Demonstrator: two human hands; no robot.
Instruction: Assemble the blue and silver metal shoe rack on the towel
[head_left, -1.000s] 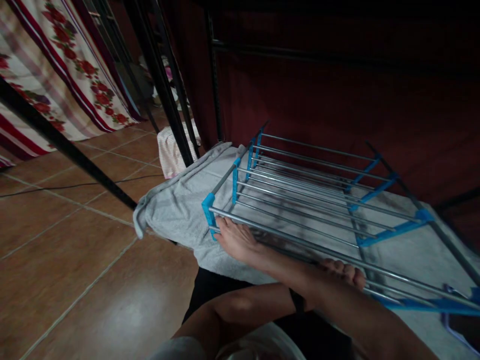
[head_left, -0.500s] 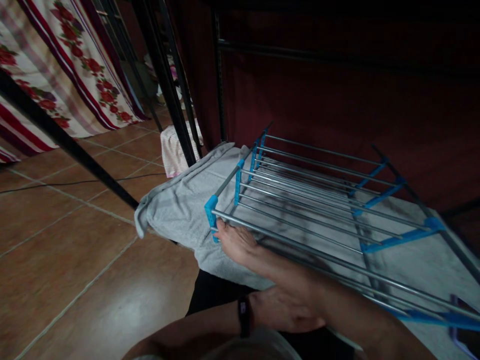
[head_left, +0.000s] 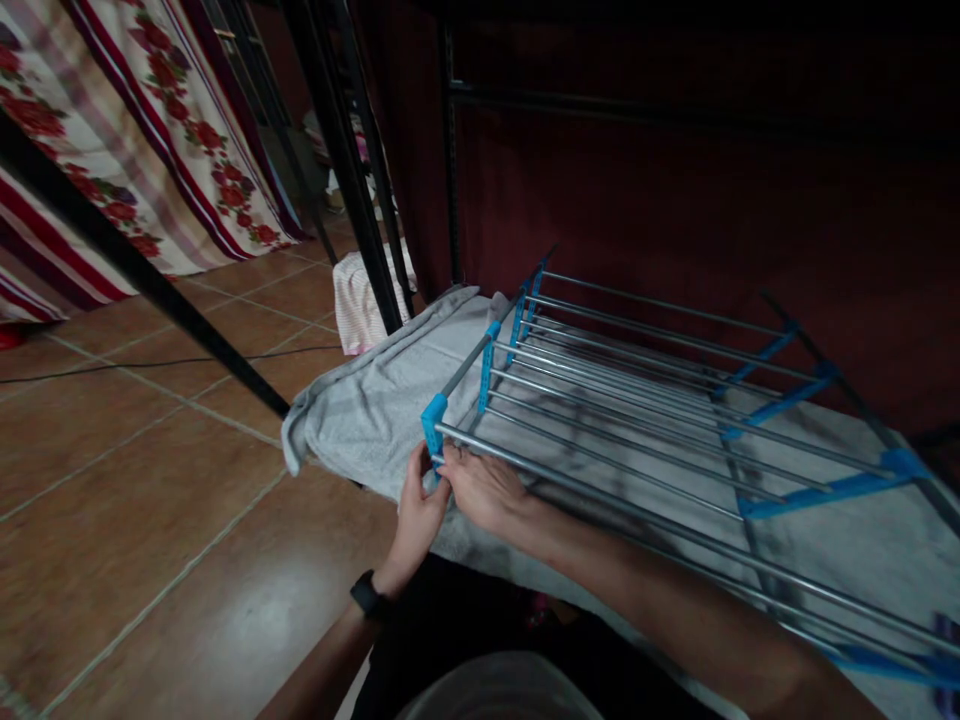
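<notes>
A rack of silvery metal rods (head_left: 600, 487) with blue plastic joints lies on the grey fleecy cloth (head_left: 360, 420). At its near left corner is a blue plastic connector (head_left: 433, 418). My left hand (head_left: 421, 510), a black band on its wrist, closes its thumb and fingers round the lower end of this connector. From the other side, my right hand (head_left: 484, 490) has its fingers bent against the same lower end, below the front rod. The two hands' fingertips nearly meet there and hide the connector's bottom.
Black metal posts (head_left: 367, 200) rise at the left, and a dark red cloth wall (head_left: 637, 210) stands behind the rack. A flowered curtain (head_left: 172, 130) hangs over the tiled floor (head_left: 187, 500). A pink-striped cloth (head_left: 358, 305) hangs near the posts, and a dark cable (head_left: 150, 367) crosses the floor.
My left hand has come out from under my right forearm and moved up and left to the connector's lower end. My right hand stays at that corner. The view has shifted slightly.
</notes>
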